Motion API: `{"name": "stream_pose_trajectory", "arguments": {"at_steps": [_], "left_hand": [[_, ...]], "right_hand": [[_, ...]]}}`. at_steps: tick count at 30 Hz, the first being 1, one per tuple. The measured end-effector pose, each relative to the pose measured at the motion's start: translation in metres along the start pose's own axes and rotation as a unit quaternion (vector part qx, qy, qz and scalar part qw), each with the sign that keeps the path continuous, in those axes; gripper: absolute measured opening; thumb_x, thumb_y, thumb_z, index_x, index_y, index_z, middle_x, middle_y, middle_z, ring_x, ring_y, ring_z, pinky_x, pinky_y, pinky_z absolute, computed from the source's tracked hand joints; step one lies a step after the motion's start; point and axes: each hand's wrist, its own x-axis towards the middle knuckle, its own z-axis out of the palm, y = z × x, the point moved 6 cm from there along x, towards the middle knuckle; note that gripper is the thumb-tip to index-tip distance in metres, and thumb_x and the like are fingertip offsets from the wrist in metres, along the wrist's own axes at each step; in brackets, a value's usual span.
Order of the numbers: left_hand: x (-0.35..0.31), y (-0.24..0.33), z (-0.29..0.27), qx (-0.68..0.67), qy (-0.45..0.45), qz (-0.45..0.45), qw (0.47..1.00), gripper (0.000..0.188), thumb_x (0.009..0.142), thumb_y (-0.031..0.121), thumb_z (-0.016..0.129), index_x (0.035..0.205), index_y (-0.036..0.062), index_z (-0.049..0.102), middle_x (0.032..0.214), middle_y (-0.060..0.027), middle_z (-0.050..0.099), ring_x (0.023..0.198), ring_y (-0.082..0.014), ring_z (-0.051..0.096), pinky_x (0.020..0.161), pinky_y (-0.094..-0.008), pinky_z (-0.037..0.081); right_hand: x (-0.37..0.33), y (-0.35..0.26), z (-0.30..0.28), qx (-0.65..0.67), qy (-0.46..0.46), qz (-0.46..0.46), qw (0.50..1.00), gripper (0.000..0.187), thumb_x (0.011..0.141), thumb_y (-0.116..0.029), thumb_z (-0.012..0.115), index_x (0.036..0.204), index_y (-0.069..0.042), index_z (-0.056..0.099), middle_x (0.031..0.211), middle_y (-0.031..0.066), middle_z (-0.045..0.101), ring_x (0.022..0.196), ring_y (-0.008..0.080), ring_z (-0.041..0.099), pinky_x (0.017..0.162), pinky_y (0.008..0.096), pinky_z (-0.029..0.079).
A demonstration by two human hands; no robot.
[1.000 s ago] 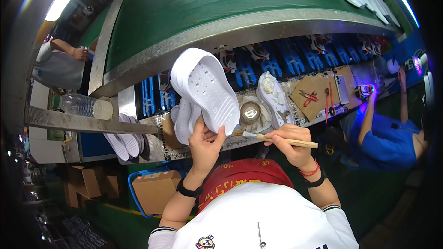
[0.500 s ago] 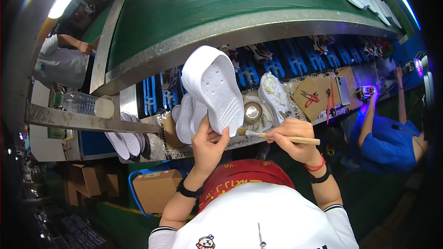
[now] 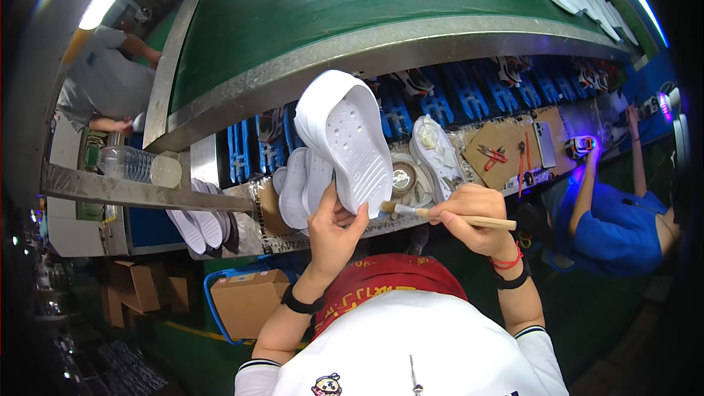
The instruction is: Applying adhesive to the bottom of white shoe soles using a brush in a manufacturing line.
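My left hand [image 3: 334, 231] pinches a white moulded clog [image 3: 353, 148] by its lower end, holding it up with the footbed facing me. In my right hand [image 3: 469, 218] is a paintbrush [image 3: 493, 222], gripped by its pale wooden handle. The brush's bristles are beside the clog's lower rim, near my left fingertips; whether they touch it I cannot tell. Behind the clog stand more white clogs [image 3: 295, 189] on the bench. A round roll or tin [image 3: 402, 178] sits between the held clog and a white shoe piece [image 3: 438, 155] with crumpled scraps on it.
Red-handled snips [image 3: 493, 154] lie on cardboard [image 3: 480, 139] near a phone [image 3: 545, 144]. A green conveyor belt [image 3: 381, 0] with a metal edge runs beyond blue racks [image 3: 469, 94]. Cardboard boxes [image 3: 251, 301] stand below left. Co-workers are at the left [image 3: 110, 81] and right [image 3: 616, 224].
Both hands, the clog and the paintbrush have shifted slightly right. The co-worker at the left has changed position, with an arm now lower beside the bottle.
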Motion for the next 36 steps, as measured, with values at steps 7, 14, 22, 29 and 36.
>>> {"name": "stream_pose_trajectory", "arguments": {"at_steps": [7,14,22,29,36], "left_hand": [[-0.003,0.002,0.003,-0.01,0.002,-0.001,1.0,0.048,0.081,-0.002,0.062,0.125,-0.0065,0.042,0.1,-0.0164,0.064,0.088,-0.0177,0.065,0.077,-0.0275,0.053],[-0.002,0.001,0.004,-0.005,-0.001,0.013,1.0,0.046,0.081,-0.001,0.062,0.123,-0.0067,0.043,0.099,-0.0161,0.065,0.087,-0.0178,0.065,0.077,-0.0275,0.053],[0.014,0.006,0.038,-0.037,-0.035,0.005,0.999,0.048,0.08,0.0,0.062,0.124,-0.006,0.044,0.095,-0.0173,0.066,0.086,-0.019,0.066,0.074,-0.0285,0.054],[0.051,0.03,0.13,-0.149,-0.186,-0.015,0.971,0.049,0.08,-0.005,0.061,0.115,0.0002,0.027,0.101,-0.0222,0.062,0.087,-0.0242,0.066,0.072,-0.0302,0.056],[0.17,0.132,0.297,-0.276,-0.279,-0.039,0.919,0.052,0.081,0.003,0.062,0.121,-0.0062,0.031,0.101,-0.0203,0.06,0.077,-0.0277,0.066,0.065,-0.0357,0.059]], "right_hand": [[-0.008,-0.004,0.001,0.014,0.016,0.018,1.0,0.011,0.075,-0.003,0.061,0.08,-0.002,0.07,0.063,0.0035,0.065,0.053,0.0163,0.056,0.053,0.0284,0.043],[-0.007,-0.004,-0.005,-0.016,0.017,0.003,1.0,0.011,0.074,-0.002,0.06,0.079,-0.002,0.07,0.062,0.0042,0.065,0.053,0.0161,0.056,0.052,0.0288,0.042],[-0.017,-0.006,-0.036,-0.071,0.017,-0.031,0.997,0.008,0.074,-0.003,0.063,0.078,-0.004,0.069,0.063,0.0032,0.064,0.054,0.0181,0.057,0.052,0.0301,0.043],[-0.107,0.002,-0.138,0.045,0.376,0.169,0.91,0.022,0.076,-0.005,0.049,0.075,0.011,0.065,0.068,0.0173,0.065,0.056,0.0226,0.063,0.057,0.0286,0.051],[-0.213,-0.02,-0.182,0.035,0.613,0.135,0.777,0.026,0.077,-0.012,0.052,0.078,0.011,0.064,0.067,0.0165,0.062,0.051,0.0261,0.062,0.05,0.0306,0.051]]}}
